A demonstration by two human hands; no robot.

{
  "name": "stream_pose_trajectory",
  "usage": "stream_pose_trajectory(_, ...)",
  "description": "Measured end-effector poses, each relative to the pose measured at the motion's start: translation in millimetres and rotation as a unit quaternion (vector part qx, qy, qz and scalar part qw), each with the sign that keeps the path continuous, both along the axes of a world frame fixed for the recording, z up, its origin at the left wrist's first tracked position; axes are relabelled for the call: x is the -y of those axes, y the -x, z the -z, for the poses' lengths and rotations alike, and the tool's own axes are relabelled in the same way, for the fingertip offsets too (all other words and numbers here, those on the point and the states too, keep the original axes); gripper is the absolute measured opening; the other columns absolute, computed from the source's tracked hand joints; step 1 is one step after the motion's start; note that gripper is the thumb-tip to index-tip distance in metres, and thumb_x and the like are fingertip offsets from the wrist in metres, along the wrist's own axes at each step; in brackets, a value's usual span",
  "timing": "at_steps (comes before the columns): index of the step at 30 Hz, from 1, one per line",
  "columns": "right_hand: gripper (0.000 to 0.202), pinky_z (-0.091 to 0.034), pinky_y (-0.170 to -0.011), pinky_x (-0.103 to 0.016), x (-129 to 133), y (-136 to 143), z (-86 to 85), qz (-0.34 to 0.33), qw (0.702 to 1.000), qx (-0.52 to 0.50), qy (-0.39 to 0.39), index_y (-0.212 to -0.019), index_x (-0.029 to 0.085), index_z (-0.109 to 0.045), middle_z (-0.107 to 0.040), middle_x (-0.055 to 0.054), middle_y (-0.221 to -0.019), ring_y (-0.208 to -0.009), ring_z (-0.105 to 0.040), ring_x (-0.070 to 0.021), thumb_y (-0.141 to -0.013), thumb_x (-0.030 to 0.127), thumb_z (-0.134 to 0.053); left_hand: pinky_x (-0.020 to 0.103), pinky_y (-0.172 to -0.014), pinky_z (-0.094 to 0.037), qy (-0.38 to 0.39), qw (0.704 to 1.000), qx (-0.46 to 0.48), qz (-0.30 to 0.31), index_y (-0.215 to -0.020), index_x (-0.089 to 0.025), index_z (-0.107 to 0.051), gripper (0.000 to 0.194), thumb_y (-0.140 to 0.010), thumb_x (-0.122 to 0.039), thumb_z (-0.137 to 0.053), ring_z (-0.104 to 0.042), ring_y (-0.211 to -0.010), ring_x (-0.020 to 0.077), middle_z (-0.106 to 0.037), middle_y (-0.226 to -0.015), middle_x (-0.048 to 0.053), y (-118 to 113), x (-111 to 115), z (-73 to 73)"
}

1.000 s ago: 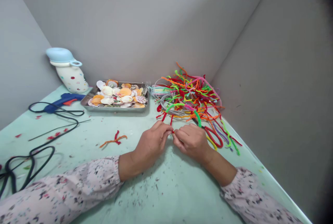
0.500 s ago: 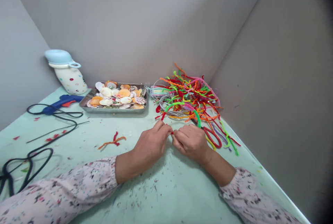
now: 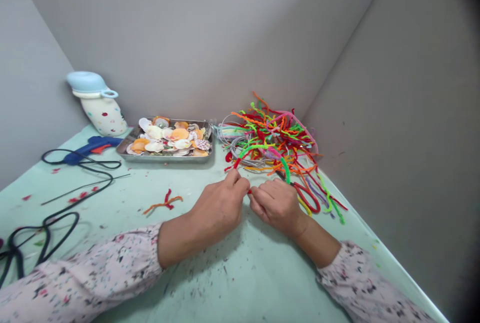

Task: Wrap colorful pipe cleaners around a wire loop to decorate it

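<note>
Between my hands is an arched band wrapped in pipe cleaners (image 3: 286, 170), coloured green, pink and red. My left hand (image 3: 221, 205) is closed around its red end, fingers bunched near the tip. Close beside it, my right hand (image 3: 276, 205) is closed too, pinching a short red bit of pipe cleaner that shows between the hands. The fingers hide most of that red part. Past the right hand, scissors with red handles (image 3: 312, 199) lie partly covered. A heap of loose pipe cleaners (image 3: 270, 123) in many colours sits behind the band.
A metal tray (image 3: 168, 159) full of seashells stands at the back. To its left are a blue glue gun (image 3: 86, 149), its black cord (image 3: 108, 180) and a blue-capped white bottle (image 3: 105, 115). An orange and red pipe-cleaner scrap (image 3: 165, 204) lies left of my hands.
My left hand has turned slightly, its wrist shifting a little left. My right hand stays nearly in place, and the band is still held. The whole view has shifted slightly.
</note>
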State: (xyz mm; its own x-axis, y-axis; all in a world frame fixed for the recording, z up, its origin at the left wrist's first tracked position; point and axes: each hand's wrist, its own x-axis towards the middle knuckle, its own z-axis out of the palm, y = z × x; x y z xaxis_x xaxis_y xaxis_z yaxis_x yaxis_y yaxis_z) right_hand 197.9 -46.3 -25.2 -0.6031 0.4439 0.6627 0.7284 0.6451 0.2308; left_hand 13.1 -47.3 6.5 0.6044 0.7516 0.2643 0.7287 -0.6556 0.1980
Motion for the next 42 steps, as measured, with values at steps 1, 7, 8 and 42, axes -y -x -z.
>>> stream_pose_trajectory(1, 0.019, -0.026, -0.059, -0.031, 0.0, -0.1, 0.1, 0.0, 1.0, -0.002, 0.0, -0.069, 0.018, -0.056, -0.047, 0.001, -0.056, -0.057, -0.042, -0.0138, -0.086, 0.021, -0.048, 0.026, -0.055, -0.042, 0.001, 1.0, -0.001, 0.005, -0.092, -0.019, -0.051, 0.018, -0.084, -0.012, -0.037, -0.053, -0.071, 0.0169, -0.053, -0.093, 0.006, 0.3, -0.3, -1.2)
stream_pose_trajectory(7, 0.018, -0.027, -0.059, -0.032, -0.6, -0.1, 1.1, 0.003, 1.0, -0.02, -0.009, -0.069, 0.018, -0.057, -0.049, 0.0, -0.055, -0.057, -0.042, -0.0146, -0.085, 0.02, -0.048, 0.027, -0.059, -0.042, -0.006, 0.999, 0.017, 0.029, -0.091, -0.018, -0.051, 0.019, -0.084, -0.01, -0.035, -0.054, -0.071, 0.0167, -0.055, -0.086, 0.004, 1.3, -1.3, -1.6)
stream_pose_trajectory(8, 0.018, -0.027, -0.058, -0.032, -0.5, 0.0, 1.0, 0.002, 1.0, -0.022, -0.009, -0.068, 0.018, -0.057, -0.049, 0.0, -0.055, -0.056, -0.041, -0.0146, -0.085, 0.019, -0.049, 0.027, -0.058, -0.042, -0.007, 0.999, 0.015, 0.03, -0.091, -0.018, -0.051, 0.019, -0.083, -0.01, -0.035, -0.054, -0.071, 0.0171, -0.056, -0.086, 0.004, 1.3, -1.1, -1.4)
stream_pose_trajectory(42, 0.017, -0.026, -0.055, -0.032, 3.7, 4.9, -0.7, -0.023, 0.998, -0.064, -0.009, -0.062, 0.018, -0.057, -0.044, 0.002, -0.05, -0.052, -0.039, -0.0131, -0.078, 0.016, -0.052, 0.026, -0.051, -0.026, 0.118, 0.992, 0.041, -0.031, -0.075, -0.018, -0.049, 0.022, -0.089, -0.025, -0.033, -0.046, -0.055, 0.0145, -0.057, -0.067, 0.003, -3.8, 3.5, -13.6)
